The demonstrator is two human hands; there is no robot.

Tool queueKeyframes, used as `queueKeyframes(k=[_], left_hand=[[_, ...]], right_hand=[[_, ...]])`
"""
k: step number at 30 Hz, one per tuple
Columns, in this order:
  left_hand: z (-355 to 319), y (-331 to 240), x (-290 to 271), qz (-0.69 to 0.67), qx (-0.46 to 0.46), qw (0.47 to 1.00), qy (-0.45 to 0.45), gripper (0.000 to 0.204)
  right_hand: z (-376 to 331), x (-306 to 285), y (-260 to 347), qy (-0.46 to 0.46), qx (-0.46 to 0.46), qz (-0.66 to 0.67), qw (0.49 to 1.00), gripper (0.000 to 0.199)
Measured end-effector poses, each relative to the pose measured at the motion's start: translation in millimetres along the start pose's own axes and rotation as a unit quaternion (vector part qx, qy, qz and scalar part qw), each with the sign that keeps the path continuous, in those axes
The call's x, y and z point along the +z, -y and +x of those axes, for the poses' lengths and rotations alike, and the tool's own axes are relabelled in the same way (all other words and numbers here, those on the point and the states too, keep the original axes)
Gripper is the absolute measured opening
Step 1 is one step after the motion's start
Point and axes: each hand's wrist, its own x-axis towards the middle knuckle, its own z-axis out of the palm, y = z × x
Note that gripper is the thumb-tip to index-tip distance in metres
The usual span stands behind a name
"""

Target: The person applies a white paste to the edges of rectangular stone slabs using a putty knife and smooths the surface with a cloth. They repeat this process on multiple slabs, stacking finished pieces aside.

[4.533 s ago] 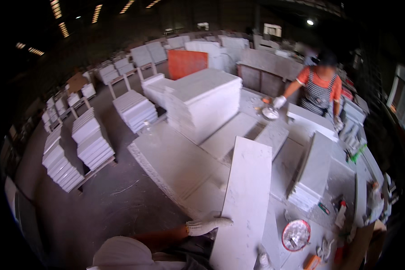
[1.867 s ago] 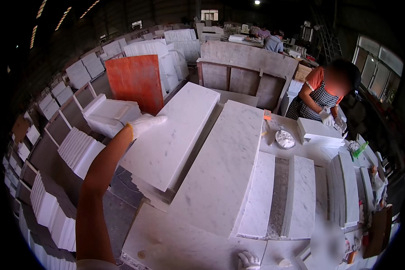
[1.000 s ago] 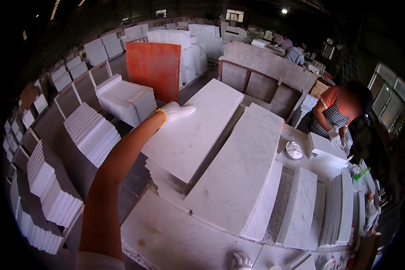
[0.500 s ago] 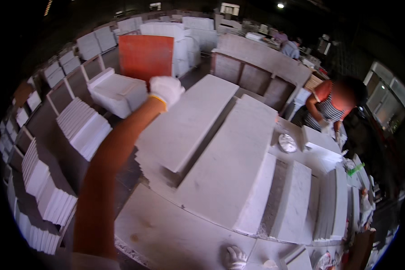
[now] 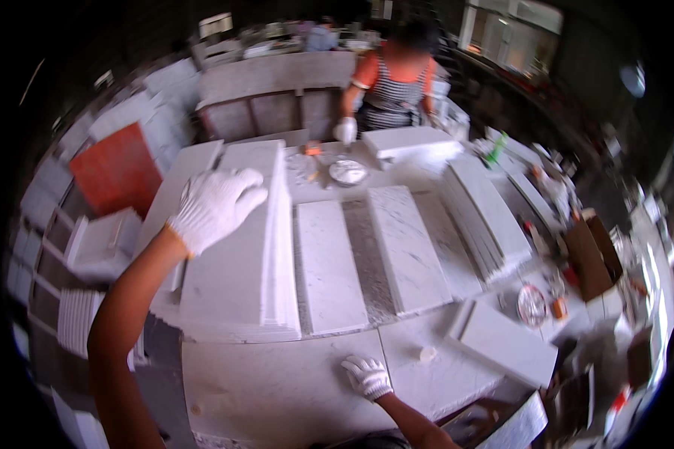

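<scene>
Nearest edge, right hand: my gloved right hand [image 5: 367, 376] lies flat, fingers spread, on the bare white worktable [image 5: 277, 389], gripping nothing.
Near right: a thick white block [image 5: 505, 343] lies at an angle on the table, with a round dish [image 5: 532, 305] just beyond it.
Left, mid-table: my gloved left hand [image 5: 215, 206] rests palm down, fingers loosely curled, on top of the stack of white slabs [image 5: 240, 247]; I cannot tell whether it grips an edge or only presses.
Where the stack sits: at the left of the table, edges fairly square, the slabs running away from me.
Centre: two marble strips [image 5: 367, 254] lie side by side, apart from the stack, flat on a speckled surface.
Right of centre: a second pile of slabs [image 5: 487, 217] fans out unevenly.
Far side: a co-worker in a striped apron has one gloved hand [image 5: 345, 131] near a small round tin [image 5: 347, 172].
Progress, as I judge it: the left stack looks built and steadied; the two loose strips and the fanned pile are not yet gathered.
</scene>
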Motion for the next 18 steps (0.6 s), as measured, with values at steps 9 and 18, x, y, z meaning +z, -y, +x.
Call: queueKeyframes(k=[9,18], left_hand=[[-18.4,-178.9,-22.9,-0.077,0.232,0.964,0.108,0.025],[-21.6,-276.8,20.4,-0.184,0.285,0.924,0.177,0.030]], right_hand=[[-3.1,-5.0,6.6,0.114,0.059,0.083,0.988,0.034],[-134.8,-86.0,23.0,0.154,0.106,0.271,0.944,0.034]])
